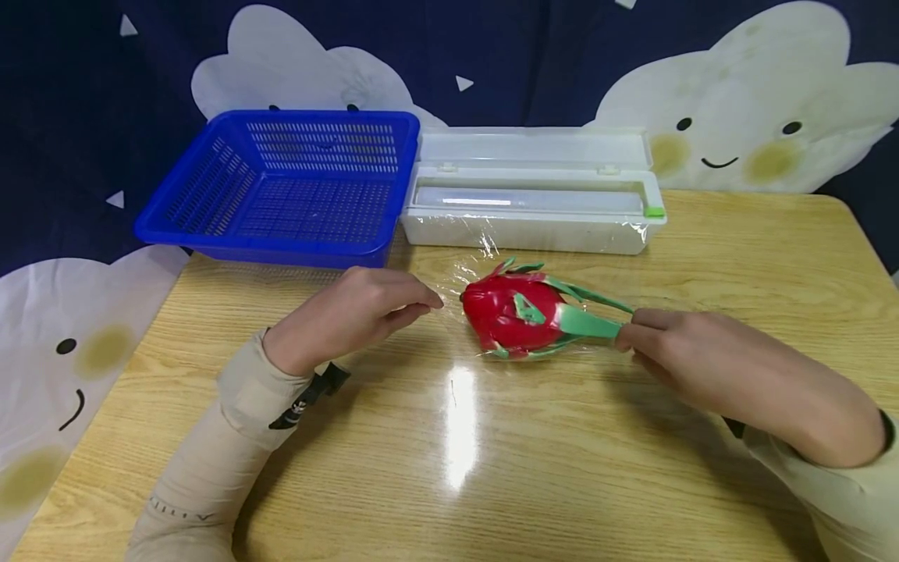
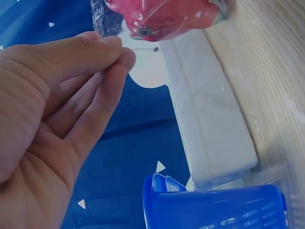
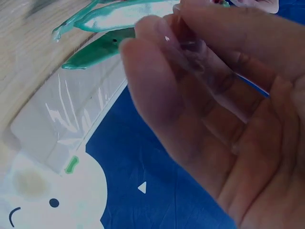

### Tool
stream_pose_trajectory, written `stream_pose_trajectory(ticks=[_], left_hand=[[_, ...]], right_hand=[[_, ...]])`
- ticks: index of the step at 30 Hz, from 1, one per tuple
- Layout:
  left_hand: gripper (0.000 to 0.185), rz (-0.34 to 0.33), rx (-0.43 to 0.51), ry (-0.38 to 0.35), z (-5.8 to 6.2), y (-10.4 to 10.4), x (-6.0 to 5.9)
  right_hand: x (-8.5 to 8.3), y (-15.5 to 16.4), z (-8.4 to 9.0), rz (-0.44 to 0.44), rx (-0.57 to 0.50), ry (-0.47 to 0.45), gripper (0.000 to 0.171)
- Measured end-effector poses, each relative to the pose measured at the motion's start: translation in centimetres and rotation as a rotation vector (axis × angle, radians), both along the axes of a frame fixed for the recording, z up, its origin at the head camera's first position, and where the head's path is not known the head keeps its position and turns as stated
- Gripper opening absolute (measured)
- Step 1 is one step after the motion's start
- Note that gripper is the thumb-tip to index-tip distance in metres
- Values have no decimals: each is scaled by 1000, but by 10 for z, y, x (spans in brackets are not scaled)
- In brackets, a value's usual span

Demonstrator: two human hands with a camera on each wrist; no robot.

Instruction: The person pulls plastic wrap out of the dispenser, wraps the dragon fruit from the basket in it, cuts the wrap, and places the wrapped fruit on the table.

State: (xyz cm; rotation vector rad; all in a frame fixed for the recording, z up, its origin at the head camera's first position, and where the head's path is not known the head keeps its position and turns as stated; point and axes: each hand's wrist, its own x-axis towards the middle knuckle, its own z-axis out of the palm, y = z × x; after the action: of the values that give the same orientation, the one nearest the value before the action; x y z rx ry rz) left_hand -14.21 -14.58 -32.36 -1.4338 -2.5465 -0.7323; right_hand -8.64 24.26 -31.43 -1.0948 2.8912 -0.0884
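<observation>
Wrapping a dragon fruit (image 1: 516,316) in film (image 1: 460,275): left hand (image 1: 351,312) and right hand (image 1: 691,351) pinch film at opposite ends, fingers narrow; next, likely folding it tight.

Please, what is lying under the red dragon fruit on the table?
Under the dragon fruit lies clear cling film, coming from the white dispenser box and wrapping over the fruit. The wooden table shows through it. What lies directly beneath the fruit is hidden.
</observation>
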Motion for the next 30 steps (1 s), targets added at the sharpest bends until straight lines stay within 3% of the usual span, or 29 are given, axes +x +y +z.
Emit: stream_pose_trajectory(ticks=[9,23,30], left_hand=[[13,-10,32,52,0,3,0],[13,16,48,99,-1,11,0],[13,29,37,108,3,18,-1]], right_hand=[[-1,3,1,93,-104,177,30],[-9,0,4,163,-179,257,34],[-11,-1,3,156,-211,267,35]])
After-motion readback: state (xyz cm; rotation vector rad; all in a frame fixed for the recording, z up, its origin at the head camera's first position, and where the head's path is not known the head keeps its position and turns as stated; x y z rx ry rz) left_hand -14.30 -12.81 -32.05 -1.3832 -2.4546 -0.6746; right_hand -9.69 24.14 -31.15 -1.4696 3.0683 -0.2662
